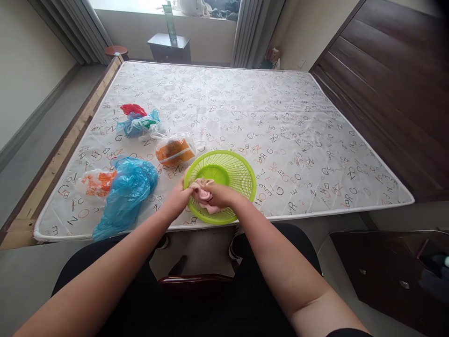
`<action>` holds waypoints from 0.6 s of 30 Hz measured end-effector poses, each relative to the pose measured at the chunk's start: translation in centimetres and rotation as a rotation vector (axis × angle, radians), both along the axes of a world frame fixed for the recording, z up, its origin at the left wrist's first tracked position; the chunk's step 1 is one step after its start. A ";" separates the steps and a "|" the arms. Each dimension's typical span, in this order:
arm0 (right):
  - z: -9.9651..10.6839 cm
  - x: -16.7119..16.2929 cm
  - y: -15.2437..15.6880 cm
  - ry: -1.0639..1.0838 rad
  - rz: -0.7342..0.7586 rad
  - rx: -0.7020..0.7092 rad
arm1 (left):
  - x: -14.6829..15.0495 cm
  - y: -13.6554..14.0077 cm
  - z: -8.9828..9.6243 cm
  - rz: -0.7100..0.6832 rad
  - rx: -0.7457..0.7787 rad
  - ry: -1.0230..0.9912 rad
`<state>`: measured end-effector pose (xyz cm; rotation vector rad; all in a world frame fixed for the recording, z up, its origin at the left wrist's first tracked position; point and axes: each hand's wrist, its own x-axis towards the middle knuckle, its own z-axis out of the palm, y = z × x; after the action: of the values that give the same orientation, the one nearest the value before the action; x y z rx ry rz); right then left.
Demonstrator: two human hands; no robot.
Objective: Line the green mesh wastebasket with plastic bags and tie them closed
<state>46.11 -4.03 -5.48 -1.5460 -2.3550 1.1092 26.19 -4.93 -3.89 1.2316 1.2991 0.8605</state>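
Observation:
A green plastic basket (247, 164) with a mesh wall rests at the mattress's near edge, tilted toward me. My left hand (180, 194) grips its left rim, the thumb on the inner side and the other fingers mostly hidden behind the wall. Inside the basket my right hand (220, 196) is closed on a crumpled pink cloth (202, 194), which presses against the left inner wall close to my left thumb. To the left lie a blue plastic bag (131, 185) and a clear bag with orange print (177, 150).
The lettered mattress (280, 140) spans the view. A white-and-orange bag (96, 182) and a bunch of red, blue and green bags (138, 119) lie on its left. Beyond stands a nightstand (168, 44) with a bottle (170, 21). A dark cabinet (382, 271) is at lower right.

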 end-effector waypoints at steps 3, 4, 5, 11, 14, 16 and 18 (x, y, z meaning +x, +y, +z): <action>0.3 0.3 -0.2 -0.033 -0.094 0.110 | -0.4 0.7 0.3 0.041 -0.003 0.048; 0.2 0.4 -0.1 -0.052 -0.171 0.190 | -0.2 0.6 0.2 0.042 -0.016 0.065; -0.1 0.5 0.0 -0.072 -0.237 0.259 | 0.1 0.3 0.0 0.035 -0.024 0.081; -4.4 -0.3 -0.3 -0.242 -0.319 0.029 | 1.9 -2.3 -0.3 -0.141 0.057 0.087; -6.0 -1.1 -0.9 -0.223 -0.353 -0.087 | 2.3 -2.9 -0.2 -0.175 0.079 0.085; -6.2 -1.4 -1.0 -0.128 -0.394 -0.142 | 2.2 -2.9 -0.3 -0.163 0.075 0.083; -5.9 -1.5 -0.7 -0.043 -0.398 -0.199 | 2.1 -2.8 -0.4 -0.170 0.072 0.073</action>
<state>44.64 -4.77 -11.36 -2.0084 -1.8807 1.2443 28.29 -7.72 -4.30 1.4198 1.2099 0.7511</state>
